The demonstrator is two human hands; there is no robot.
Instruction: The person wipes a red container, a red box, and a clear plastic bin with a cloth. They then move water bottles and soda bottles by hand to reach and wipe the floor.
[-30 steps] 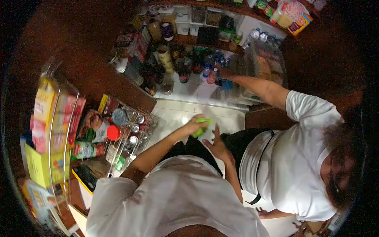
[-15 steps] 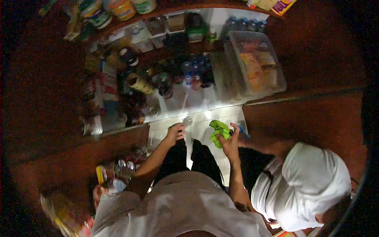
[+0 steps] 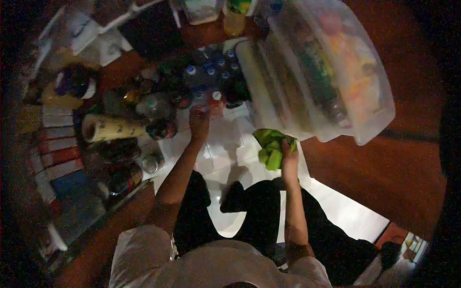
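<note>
A bright green cloth (image 3: 271, 151) hangs bunched in my right hand (image 3: 289, 163), its fingers wrapped round it above the white tiled floor (image 3: 225, 139). My left hand (image 3: 199, 124) is stretched forward over the tiles. Its fingertips are right at a bottle with a white cap and reddish contents (image 3: 217, 104); they are dim and blurred, and I cannot tell if they grip it. Behind that bottle stands a group of bottles with blue and white caps (image 3: 211, 72).
Clear plastic bins (image 3: 355, 96) stand to the right. On the left are a patterned yellow roll (image 3: 115, 128), a can (image 3: 151, 163), dark jars and stacked boxes (image 3: 60, 156). Brown wood panels (image 3: 336, 165) flank the opening.
The view has moved closer to the shelf. My left hand has reached forward to the bottles. My right hand still holds the green cloth. The person at the right has left view.
</note>
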